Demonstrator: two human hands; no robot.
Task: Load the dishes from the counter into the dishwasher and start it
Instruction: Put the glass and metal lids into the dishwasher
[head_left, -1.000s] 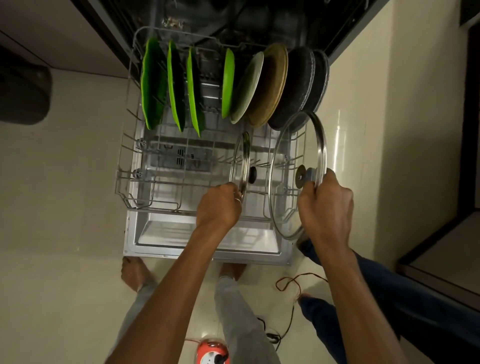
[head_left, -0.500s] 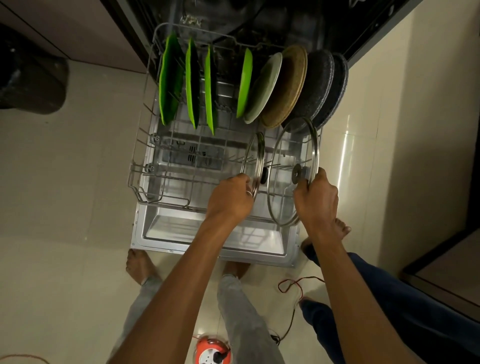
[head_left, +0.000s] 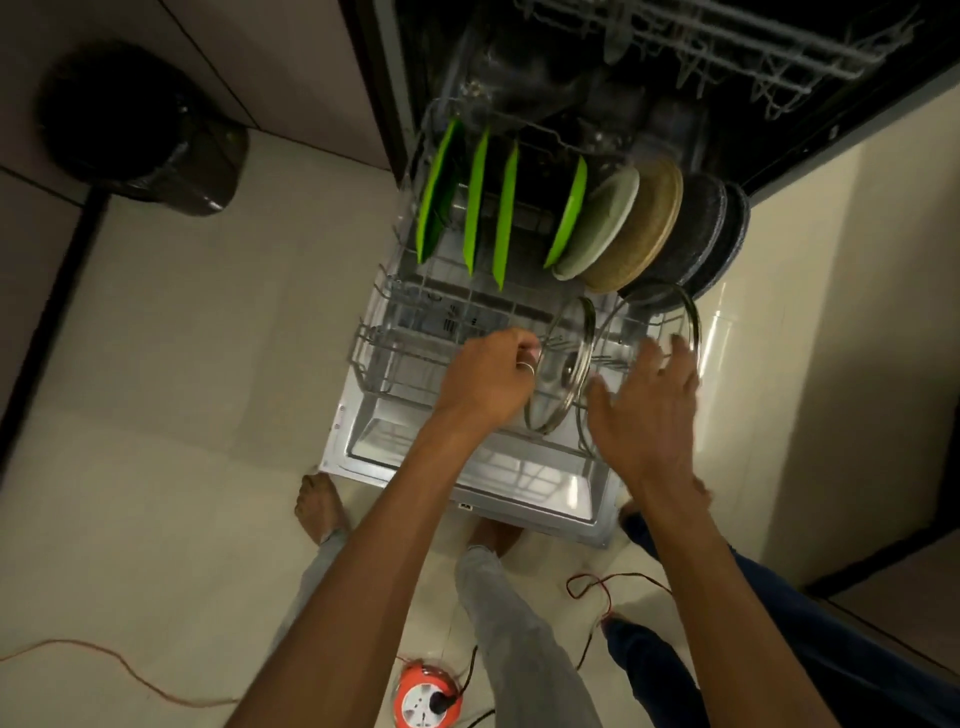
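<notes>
Observed: the wire lower rack (head_left: 374, 353) is drawn out over the open dishwasher door (head_left: 467, 470). Along the far edge of the rack, a row of plates is stood on edge: four green plates (head_left: 475, 202) toward the far left corner, then pale, tan and dark speckled ones toward the far right corner.

Two lids are stood on edge in the right half of the rack, toward its front edge. The small metal-rimmed glass lid (head_left: 563, 358) is held at its near rim by the curled fingers of the left hand (head_left: 488, 379). The large metal-rimmed glass lid (head_left: 631, 325) is placed just beside it, against the right edge. The right hand (head_left: 647, 410) is spread flat with straight fingers in front of it and grips nothing; because of blur, contact with the lid cannot be determined.

Assessment: lid placement is judged to be the step in hand. It is recommended that each rim be seated between tines before release, that the lids be kept apart so water can reach both faces, and that the small lid be let go only once no lean is felt. Rack return, door closure and starting remain outstanding.
</notes>
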